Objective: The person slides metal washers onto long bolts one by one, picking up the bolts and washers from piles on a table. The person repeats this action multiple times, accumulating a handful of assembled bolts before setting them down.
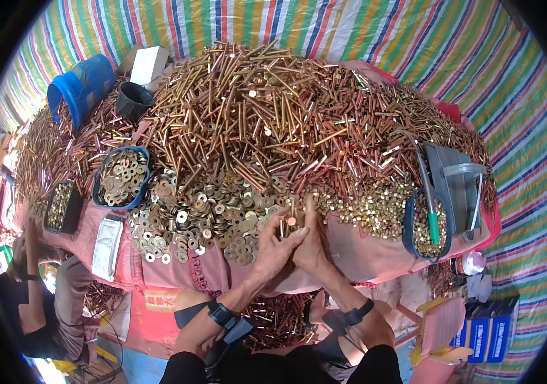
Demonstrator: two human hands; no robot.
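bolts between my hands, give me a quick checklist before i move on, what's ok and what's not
1. Bolts in hand: ok, the left hand has its fingers about them, with the right hand close against it.
2. Washer or nut already on those bolts: cannot tell, fingers hide much of them.
3. Loose washers nearby: ok, piled to the left of the hands.
4. Loose nuts nearby: ok, spread to the right of the hands.
5. Large blue bucket upright: not ok, it is tipped over at the back left.
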